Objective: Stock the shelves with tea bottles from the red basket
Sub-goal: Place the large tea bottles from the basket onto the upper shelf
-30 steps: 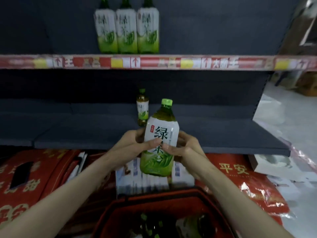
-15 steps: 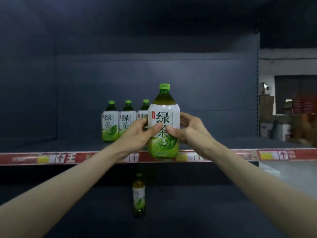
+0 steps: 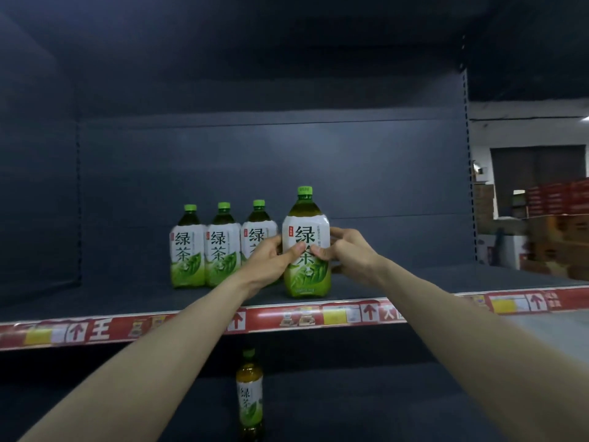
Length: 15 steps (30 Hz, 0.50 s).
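Nearest me, low down, a slim tea bottle [image 3: 250,393] stands alone on the lower shelf [image 3: 366,406]; above it runs the red price strip [image 3: 350,314] that edges the upper shelf [image 3: 414,282]; my left hand [image 3: 271,263] and right hand [image 3: 349,253] both curl their fingers round the big green-tea bottle [image 3: 307,279], thumbs meeting on its label; it is upright, base at the board just behind the strip; further back, to its left, three matching bottles [image 3: 222,247] stand in a row; stacked red boxes [image 3: 557,199] sit far right.
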Each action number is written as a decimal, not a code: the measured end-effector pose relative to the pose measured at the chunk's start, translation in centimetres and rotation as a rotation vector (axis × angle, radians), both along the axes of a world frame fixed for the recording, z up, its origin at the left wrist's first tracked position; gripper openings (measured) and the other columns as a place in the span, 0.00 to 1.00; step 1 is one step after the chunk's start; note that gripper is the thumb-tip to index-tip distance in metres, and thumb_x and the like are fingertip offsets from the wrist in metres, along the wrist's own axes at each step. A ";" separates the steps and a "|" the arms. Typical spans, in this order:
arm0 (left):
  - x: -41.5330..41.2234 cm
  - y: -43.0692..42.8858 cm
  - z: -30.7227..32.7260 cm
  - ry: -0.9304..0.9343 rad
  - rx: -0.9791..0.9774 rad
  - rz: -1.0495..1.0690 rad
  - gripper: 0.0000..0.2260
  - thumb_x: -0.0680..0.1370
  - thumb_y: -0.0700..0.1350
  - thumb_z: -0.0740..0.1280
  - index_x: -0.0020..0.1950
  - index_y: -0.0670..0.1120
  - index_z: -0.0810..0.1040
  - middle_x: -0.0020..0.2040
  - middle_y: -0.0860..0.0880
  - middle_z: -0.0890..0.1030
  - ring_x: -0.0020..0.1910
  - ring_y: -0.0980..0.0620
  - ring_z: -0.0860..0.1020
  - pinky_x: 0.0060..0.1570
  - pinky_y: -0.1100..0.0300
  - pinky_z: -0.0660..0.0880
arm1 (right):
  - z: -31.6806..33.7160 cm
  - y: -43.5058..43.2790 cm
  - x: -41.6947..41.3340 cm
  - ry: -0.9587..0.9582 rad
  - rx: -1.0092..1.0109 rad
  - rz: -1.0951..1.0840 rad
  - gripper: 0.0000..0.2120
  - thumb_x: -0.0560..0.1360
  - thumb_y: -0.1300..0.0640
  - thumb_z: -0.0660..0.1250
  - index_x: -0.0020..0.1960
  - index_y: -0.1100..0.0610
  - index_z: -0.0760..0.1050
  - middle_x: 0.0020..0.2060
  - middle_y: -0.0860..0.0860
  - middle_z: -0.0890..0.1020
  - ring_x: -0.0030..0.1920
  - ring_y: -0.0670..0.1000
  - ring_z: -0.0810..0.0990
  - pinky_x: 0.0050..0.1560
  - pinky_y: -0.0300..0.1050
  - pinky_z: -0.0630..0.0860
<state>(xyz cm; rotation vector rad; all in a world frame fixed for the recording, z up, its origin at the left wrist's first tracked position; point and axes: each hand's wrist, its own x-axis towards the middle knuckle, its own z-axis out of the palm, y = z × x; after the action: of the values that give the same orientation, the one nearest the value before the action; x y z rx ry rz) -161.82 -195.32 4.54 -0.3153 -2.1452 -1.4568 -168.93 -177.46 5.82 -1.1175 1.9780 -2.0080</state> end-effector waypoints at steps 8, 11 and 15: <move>-3.5 -0.2 -1.8 -0.022 0.174 0.037 0.12 0.81 0.51 0.71 0.65 0.54 0.80 0.59 0.50 0.87 0.59 0.51 0.85 0.61 0.49 0.82 | -1.0 -1.0 -2.2 -0.063 -0.038 0.040 0.23 0.80 0.66 0.68 0.74 0.58 0.72 0.60 0.56 0.85 0.57 0.55 0.85 0.46 0.44 0.83; -3.5 -0.4 -2.4 -0.036 0.215 0.095 0.21 0.77 0.50 0.76 0.69 0.49 0.77 0.61 0.47 0.85 0.58 0.50 0.85 0.60 0.49 0.82 | -1.3 -1.6 -2.0 -0.092 -0.057 -0.061 0.27 0.80 0.63 0.70 0.76 0.59 0.66 0.63 0.56 0.83 0.55 0.50 0.84 0.42 0.40 0.79; -3.1 -0.6 -2.5 -0.043 0.247 0.191 0.26 0.73 0.39 0.79 0.66 0.47 0.72 0.56 0.47 0.85 0.53 0.51 0.84 0.51 0.54 0.81 | -2.7 -1.2 -1.2 0.111 0.077 -0.423 0.35 0.75 0.55 0.78 0.75 0.56 0.64 0.65 0.54 0.79 0.58 0.52 0.81 0.52 0.44 0.81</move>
<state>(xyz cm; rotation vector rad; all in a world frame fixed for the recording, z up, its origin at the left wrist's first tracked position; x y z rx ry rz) -164.89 -195.92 2.00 0.0108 -1.9398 -1.6052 -170.15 -178.65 3.16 -0.8670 2.5009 -2.0641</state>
